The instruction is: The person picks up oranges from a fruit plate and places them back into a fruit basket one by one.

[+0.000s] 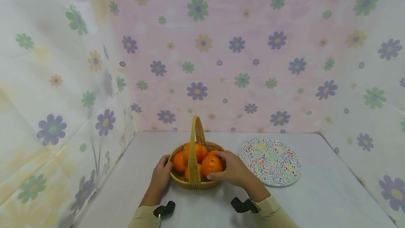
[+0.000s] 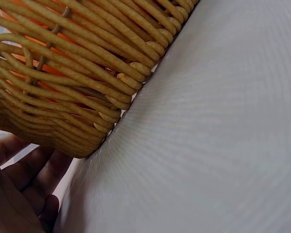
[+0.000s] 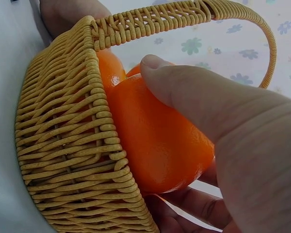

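A woven basket point(image 1: 197, 185) with a tall arched handle point(image 1: 192, 150) stands on the table, holding several shiny oranges point(image 1: 180, 162). My right hand point(image 1: 232, 170) grips one orange point(image 1: 211, 164) at the basket's right side, thumb on the near face and fingers round the far side. In the right wrist view that orange point(image 3: 160, 136) sits at the woven rim, against another orange point(image 3: 110, 68). My left hand point(image 1: 161, 175) holds the basket's left end. From the left wrist, its fingers point(image 2: 36, 170) show bent against the wicker wall point(image 2: 72, 92), partly hidden behind it.
Right of the basket lies a round plate point(image 1: 269, 161) with a multicoloured speckled pattern, close beyond my right hand. A white cloth covers the table point(image 1: 329, 185). Flower-patterned curtains point(image 1: 221, 52) enclose the back and both sides.
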The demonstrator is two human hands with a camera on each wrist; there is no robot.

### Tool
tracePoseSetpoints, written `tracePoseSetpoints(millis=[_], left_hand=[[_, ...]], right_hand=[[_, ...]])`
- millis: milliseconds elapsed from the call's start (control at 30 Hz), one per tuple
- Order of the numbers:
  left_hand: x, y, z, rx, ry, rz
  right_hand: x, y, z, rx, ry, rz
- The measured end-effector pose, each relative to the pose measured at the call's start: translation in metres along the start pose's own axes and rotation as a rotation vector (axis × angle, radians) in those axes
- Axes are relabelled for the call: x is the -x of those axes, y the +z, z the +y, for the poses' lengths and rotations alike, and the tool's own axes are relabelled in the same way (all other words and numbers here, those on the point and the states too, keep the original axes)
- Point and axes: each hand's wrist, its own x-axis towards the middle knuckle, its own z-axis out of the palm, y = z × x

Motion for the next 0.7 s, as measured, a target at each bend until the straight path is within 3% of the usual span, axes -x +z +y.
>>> tracePoseSetpoints(millis=[700], left_hand=[[0.0005, 0.0006, 0.0011, 0.005, -0.002, -0.002]], right_hand=[[0.0029, -0.0064, -0.0012, 0.008, -0.011, -0.027]])
